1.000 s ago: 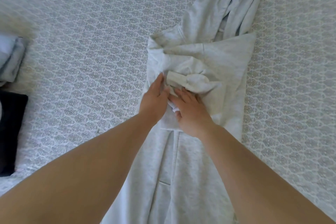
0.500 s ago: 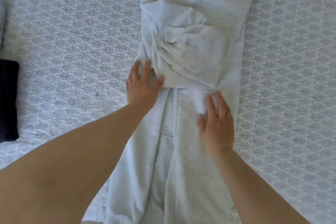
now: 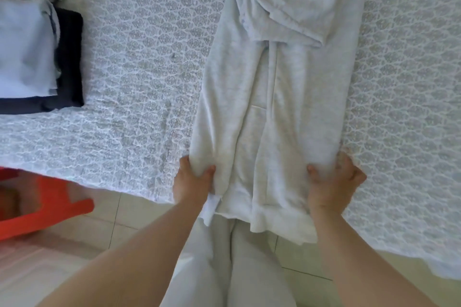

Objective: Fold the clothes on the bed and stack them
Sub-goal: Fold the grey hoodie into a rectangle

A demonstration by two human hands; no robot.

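Upper left of frame: one stack of folded clothes [image 3: 30,52], two pale pieces over one dark piece as far as I could count. Lower left: one red object [image 3: 42,209], blurred. Centre: one grey garment [image 3: 269,107] lay lengthwise on the bed [image 3: 139,57], sleeves already folded in at the top. Both hands had dropped from mid-garment to the hem. Left hand [image 3: 192,182] pinched the hem's left corner; right hand [image 3: 334,182] gripped the right corner. I judged the lengthwise fold upward came next.
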